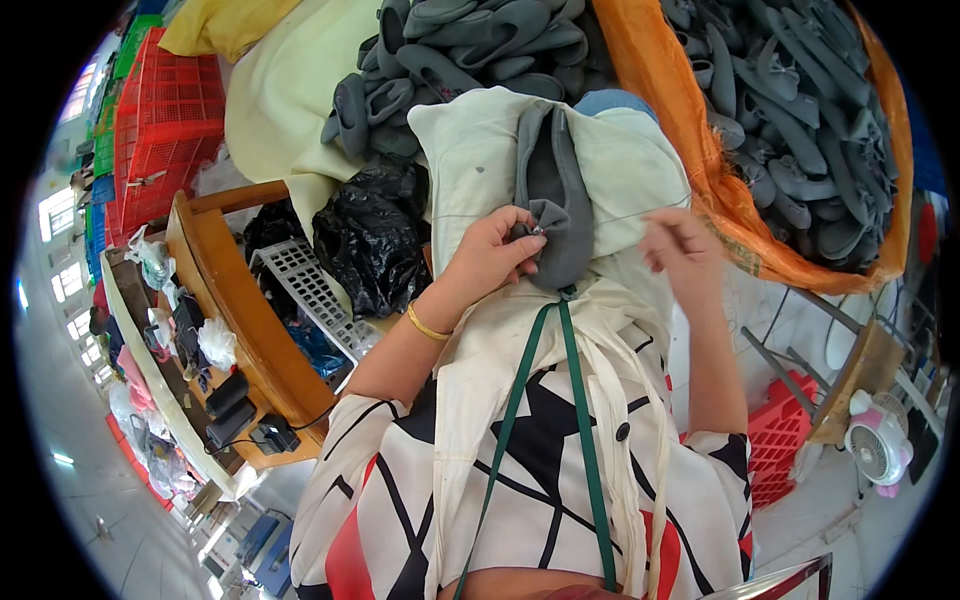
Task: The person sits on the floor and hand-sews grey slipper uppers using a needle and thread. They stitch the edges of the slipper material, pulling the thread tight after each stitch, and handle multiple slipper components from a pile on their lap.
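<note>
Left hand (492, 252) pinches the toe end of a grey felt slipper upper (556, 200) lying on cream cloth (470, 150) over the lap. Right hand (676, 243), fingers curled, pulls a taut thread (620, 214) rightward; grip closed on it. Heaped grey uppers in orange sacking (660, 80) crowd right; black plastic bag (372, 235) left.

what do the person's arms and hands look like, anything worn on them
Both forearms are bare, and neither the left hand nor the right hand wears a glove. A thin gold bangle circles the left wrist. The short sleeves end above the elbows: white fabric with bold black lines and red patches. No ring or watch can be made out.
</note>
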The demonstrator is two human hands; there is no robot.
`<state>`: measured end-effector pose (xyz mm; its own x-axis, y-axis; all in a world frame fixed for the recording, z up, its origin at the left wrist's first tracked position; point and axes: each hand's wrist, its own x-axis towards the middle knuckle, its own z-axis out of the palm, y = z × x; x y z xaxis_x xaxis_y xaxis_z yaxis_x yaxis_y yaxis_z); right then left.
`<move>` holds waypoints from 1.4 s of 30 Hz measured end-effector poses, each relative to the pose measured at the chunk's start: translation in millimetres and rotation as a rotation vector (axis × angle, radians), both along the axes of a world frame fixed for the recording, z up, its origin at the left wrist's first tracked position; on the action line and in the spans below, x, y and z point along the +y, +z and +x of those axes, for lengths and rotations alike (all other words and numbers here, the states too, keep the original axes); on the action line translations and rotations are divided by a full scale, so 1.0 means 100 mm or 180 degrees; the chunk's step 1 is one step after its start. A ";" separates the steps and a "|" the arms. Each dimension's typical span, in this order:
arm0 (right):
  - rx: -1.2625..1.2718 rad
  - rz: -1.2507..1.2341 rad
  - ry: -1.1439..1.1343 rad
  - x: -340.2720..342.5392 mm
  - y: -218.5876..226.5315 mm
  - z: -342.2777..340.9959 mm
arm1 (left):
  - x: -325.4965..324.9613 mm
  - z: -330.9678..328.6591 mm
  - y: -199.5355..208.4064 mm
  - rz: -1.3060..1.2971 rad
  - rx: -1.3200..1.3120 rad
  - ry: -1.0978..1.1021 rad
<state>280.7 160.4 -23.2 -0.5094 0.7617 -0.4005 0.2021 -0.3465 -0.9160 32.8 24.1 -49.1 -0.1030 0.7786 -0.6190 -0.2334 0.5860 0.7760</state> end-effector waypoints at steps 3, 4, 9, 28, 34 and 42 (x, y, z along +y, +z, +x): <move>-0.0012 -0.0031 0.0600 -0.23 0.00 -0.26 | 0.01 -0.04 0.03 -0.0124 -0.0863 0.0260; -0.0100 0.0132 0.0731 -0.29 -0.02 -0.33 | 0.00 -0.03 0.00 -0.0152 -0.1121 0.0425; -0.0347 0.0793 0.0954 -0.40 -0.04 -0.53 | -0.07 -0.03 -0.14 -0.0158 -0.1602 0.0797; -0.0305 0.1077 0.0988 -0.45 -0.18 -0.58 | -0.09 -0.01 -0.13 -0.0251 -0.1720 0.0924; -0.0289 0.1121 0.0996 -0.44 -0.18 -0.59 | -0.10 0.01 -0.12 -0.0199 -0.1636 0.0919; -0.0400 0.0743 0.1301 -0.39 -0.13 -0.59 | -0.13 0.05 -0.10 0.0012 -0.1623 0.1162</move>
